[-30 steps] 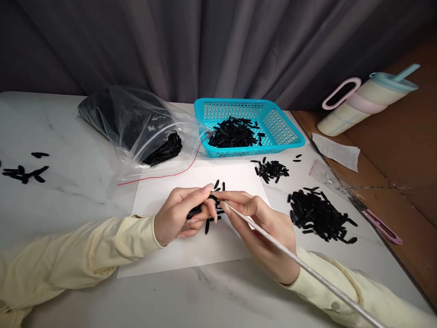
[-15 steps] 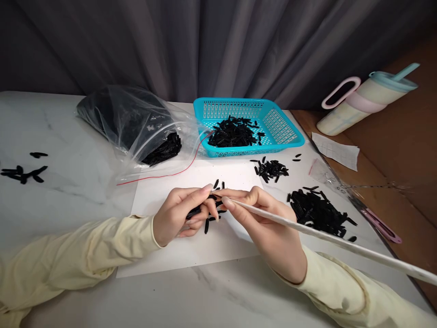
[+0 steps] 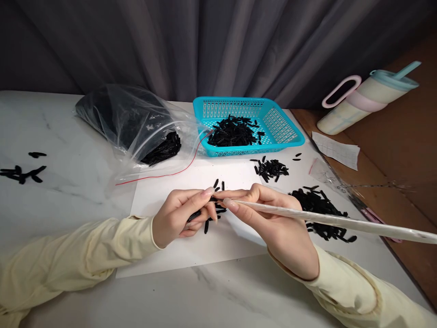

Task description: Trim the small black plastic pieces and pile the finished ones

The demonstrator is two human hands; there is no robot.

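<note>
Small black piece sits pinched at the left hand fingertips, right over the white sheet at table centre. Left fingers closed on it, a few more pieces tucked in the palm. Right hand meets it tip to tip, fingers clamped on a long white rod that runs off to the right. Loose pieces lie under the hands. A black pile sits just right, the blue basket behind, the clear bag back left, a cup far right.
</note>
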